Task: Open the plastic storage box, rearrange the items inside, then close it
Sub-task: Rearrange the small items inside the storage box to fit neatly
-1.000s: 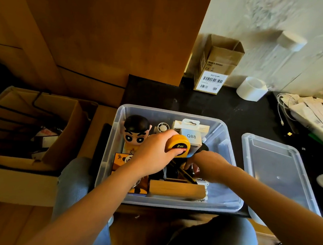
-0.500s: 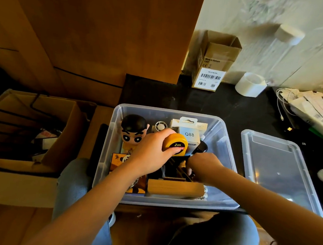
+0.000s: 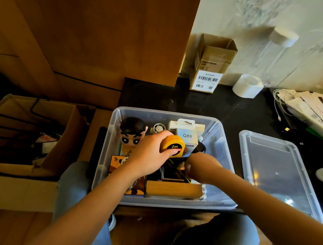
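Already uncovered, the clear plastic storage box (image 3: 224, 146) sits at the near edge of the dark worktop (image 3: 205, 106), against the person's knees, and its lid (image 3: 274, 168) lies flat just to its right. Rearranging looks under way, with closing left for later. Inside, a big-headed figurine (image 3: 132, 132) stands at the back left, a white carton marked Q88 (image 3: 187, 135) stands at the back middle, and a wooden block (image 3: 173, 189) lies along the front wall, long axis running left to right.

Above the middle of the box, the left hand (image 3: 148, 157) grips a yellow tape measure (image 3: 173, 146), fingers curled over its top and thumb on its printed face. That hand has it, so any free spot lies downward from those fingers, toward the bare floor of the box on the right side.

Lower and to the right, the right hand (image 3: 201, 169) reaches among dark clutter behind the block; its fingers curl downward, but whether they hold anything I cannot tell.
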The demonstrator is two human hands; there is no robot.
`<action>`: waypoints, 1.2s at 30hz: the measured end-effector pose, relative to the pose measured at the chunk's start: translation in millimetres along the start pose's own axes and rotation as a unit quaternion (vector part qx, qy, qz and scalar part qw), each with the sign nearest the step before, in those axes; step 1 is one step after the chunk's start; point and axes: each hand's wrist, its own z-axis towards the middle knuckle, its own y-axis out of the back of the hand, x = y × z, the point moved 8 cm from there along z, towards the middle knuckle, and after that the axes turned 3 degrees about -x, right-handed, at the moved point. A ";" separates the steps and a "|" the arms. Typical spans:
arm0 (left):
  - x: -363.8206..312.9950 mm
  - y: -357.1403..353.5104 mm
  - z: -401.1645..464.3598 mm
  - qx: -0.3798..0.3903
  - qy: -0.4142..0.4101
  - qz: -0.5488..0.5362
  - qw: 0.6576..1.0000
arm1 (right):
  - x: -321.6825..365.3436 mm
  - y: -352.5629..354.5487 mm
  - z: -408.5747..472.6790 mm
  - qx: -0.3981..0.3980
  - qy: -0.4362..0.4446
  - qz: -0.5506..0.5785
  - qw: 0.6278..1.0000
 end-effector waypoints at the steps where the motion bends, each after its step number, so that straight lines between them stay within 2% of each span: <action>1: 0.1 0.3 -0.1 0.000 -0.001 0.000 1.000 | -6.0 5.0 -1.1 -0.012 -0.017 0.011 1.000; 7: -1.8 -1.0 2.5 0.008 -0.007 -0.010 1.000 | -23.7 24.9 -5.1 -0.110 -0.102 -0.015 0.989; 14: -1.9 1.3 1.3 -0.004 -0.015 -0.008 1.000 | -25.5 32.1 5.8 -0.168 -0.116 0.026 0.979; 21: -0.7 2.1 1.4 -0.014 -0.017 -0.002 1.000 | -25.7 35.2 6.9 -0.139 -0.132 0.063 0.979; 29: 2.3 -2.4 3.9 0.006 -0.015 -0.002 1.000 | -18.5 34.5 -20.3 -0.059 -0.078 -0.053 0.994; 36: 2.6 -1.9 3.1 -0.006 -0.022 0.007 1.000 | -12.5 6.5 -24.6 -0.025 -0.065 -0.044 0.997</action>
